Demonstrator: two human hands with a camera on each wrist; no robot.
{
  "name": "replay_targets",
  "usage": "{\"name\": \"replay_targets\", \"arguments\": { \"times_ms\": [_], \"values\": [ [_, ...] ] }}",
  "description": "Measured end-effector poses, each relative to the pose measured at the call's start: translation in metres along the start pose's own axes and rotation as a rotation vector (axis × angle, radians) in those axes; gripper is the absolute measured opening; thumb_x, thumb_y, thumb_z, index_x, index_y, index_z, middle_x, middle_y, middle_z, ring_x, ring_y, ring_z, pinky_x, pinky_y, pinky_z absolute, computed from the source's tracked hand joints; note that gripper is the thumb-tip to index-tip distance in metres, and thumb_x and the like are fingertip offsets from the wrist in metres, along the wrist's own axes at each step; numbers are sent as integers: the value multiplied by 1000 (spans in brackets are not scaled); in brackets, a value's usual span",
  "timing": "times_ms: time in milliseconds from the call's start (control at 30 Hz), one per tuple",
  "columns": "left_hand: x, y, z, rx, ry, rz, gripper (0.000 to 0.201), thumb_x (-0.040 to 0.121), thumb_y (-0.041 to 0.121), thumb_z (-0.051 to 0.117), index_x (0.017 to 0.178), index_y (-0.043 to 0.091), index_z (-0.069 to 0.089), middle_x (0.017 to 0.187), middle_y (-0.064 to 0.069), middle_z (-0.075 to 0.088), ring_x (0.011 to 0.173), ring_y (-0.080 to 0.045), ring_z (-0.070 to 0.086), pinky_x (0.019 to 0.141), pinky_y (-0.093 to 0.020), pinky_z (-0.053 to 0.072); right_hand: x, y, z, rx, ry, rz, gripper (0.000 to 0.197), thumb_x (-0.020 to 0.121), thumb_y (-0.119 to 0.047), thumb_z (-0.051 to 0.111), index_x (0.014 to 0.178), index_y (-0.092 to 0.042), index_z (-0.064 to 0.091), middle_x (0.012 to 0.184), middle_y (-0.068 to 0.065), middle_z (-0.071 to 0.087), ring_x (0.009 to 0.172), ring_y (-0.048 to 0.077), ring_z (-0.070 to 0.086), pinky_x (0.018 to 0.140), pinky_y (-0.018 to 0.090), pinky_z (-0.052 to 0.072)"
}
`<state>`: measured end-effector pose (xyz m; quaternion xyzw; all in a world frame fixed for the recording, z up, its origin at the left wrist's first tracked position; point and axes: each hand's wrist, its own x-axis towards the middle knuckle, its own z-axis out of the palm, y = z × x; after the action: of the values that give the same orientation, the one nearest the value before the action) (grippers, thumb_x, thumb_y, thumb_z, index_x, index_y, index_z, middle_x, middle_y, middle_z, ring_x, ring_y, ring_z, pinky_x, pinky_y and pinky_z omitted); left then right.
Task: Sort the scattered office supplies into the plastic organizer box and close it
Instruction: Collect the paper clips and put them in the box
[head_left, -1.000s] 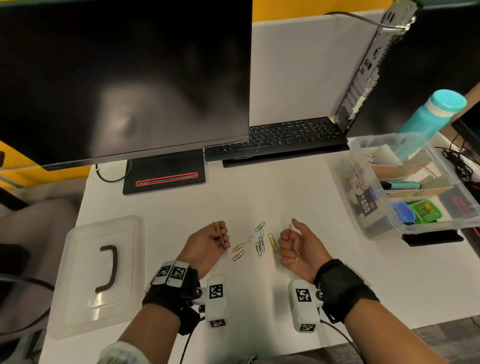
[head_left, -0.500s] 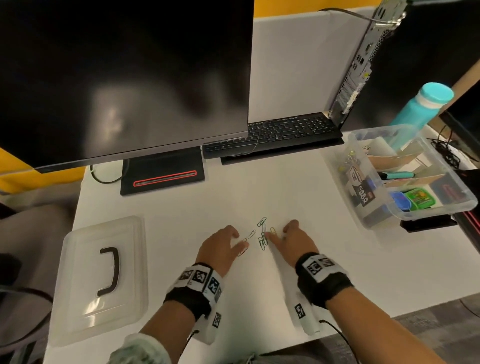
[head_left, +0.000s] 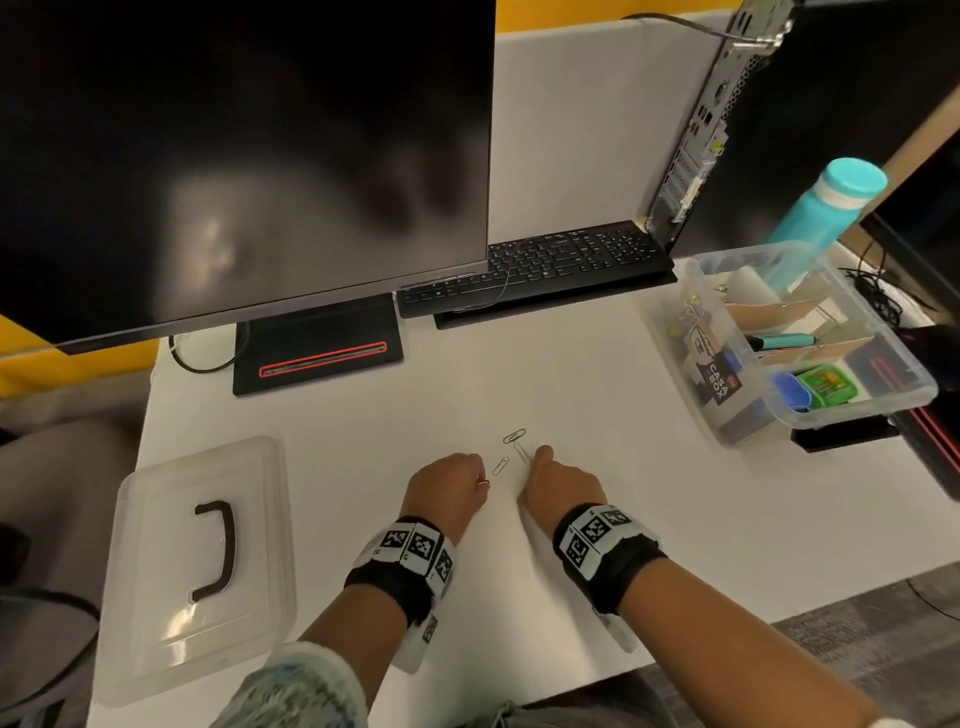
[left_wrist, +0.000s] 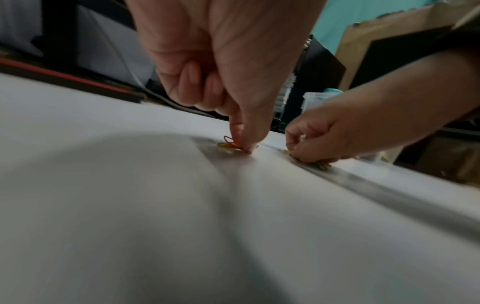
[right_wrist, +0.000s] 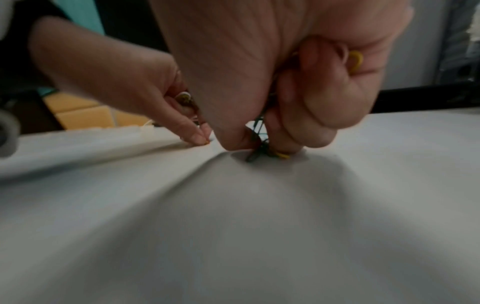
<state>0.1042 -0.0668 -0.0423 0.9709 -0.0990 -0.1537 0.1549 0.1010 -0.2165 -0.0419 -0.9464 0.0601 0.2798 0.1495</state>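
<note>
We see both hands down on the white counter, knuckles up, close together near its front edge. Left hand: fingers curled, thumb and index tip pinching a small bunch of red and yellow paper clips against the counter; more yellow shows between its fingers in the right wrist view. Right hand: fingers curled tight, pinching a dark green and yellow bunch of clips at the surface, another yellow clip tucked further up in the fist.

Three loose paper clips lie on the counter just past and between the two hands, not held. Colours unclear in the head view.

Plastic organizer box sits open at the right end of the counter, well apart from the hands, cardboard dividers inside, a teal pen, blue and green items in the near compartments. Its clear lid with black handle lies flat at the left end of the counter.

Behind: monitor, keyboard, teal bottle beyond the box.
</note>
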Motion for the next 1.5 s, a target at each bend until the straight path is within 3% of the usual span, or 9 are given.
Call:
{"name": "replay_targets", "arguments": {
  "times_ms": [200,500,600,767,900,1033,1167,1333,1500],
  "values": [
    [6,13,-2,365,-86,114,20,90,7,41,103,6,56,106,-10,61,97,-28,58,65,-33,33,-4,0,-6,-101,-45,-96,29,93,-16,33,121,-8,33,86,12,61,63,24,47,64,33,38],
    [6,7,-3,-47,-151,-124,17,86,20,51,96,8,57,95,-8,63,87,-26,60,73,-31,45,16,15,-17,42,-51,-140,17,94,-21,38,105,-8,39,94,13,59,80,28,54,69,32,38],
    [3,0,-9,-454,-181,-168,15,90,18,49,75,16,50,81,-2,56,72,-15,50,64,-25,38,15,33,-23,493,-125,-103,15,95,-21,41,83,-11,43,74,6,50,63,20,46,54,26,34],
    [-7,-3,-33,-1734,-252,-411,23,91,13,37,69,15,44,63,1,42,50,-10,36,46,-21,26,-3,55,-29,1567,-439,72,21,82,-14,31,65,-17,42,53,-2,24,38,10,16,36,13,11],
    [-11,-2,-41,-2057,-274,-309,22,85,23,35,66,16,43,66,0,42,53,-13,37,48,-23,30,-8,53,-26,1782,-562,8,25,79,-22,28,61,-12,42,57,3,34,39,12,23,38,15,11],
    [-4,4,-39,-1957,-258,-378,37,95,30,39,60,19,36,56,4,32,43,-9,25,40,-20,19,-8,41,-27,1615,-496,42,30,89,-25,35,64,-13,45,60,4,40,41,11,28,34,15,14],
    [3,8,-29,-1322,-173,-402,40,100,28,37,61,19,38,55,5,30,41,-7,25,41,-20,19,-10,36,-28,1072,-314,-85,26,92,-11,36,75,-13,55,59,-2,40,46,10,31,40,20,20],
    [14,12,-11,-379,-58,-170,30,98,34,40,95,9,56,97,-6,67,92,-23,60,80,-33,45,-15,37,-25,-77,-176,-509,32,91,-43,52,115,-25,43,72,-6,52,66,16,49,66,28,37],
    [24,23,-7,-70,-128,-107,33,91,38,54,109,11,48,102,-7,64,96,-27,59,75,-31,41,-4,36,-19,-255,-188,-553,46,91,-45,51,128,-24,34,100,10,65,92,27,60,74,33,43]
  ]
}}
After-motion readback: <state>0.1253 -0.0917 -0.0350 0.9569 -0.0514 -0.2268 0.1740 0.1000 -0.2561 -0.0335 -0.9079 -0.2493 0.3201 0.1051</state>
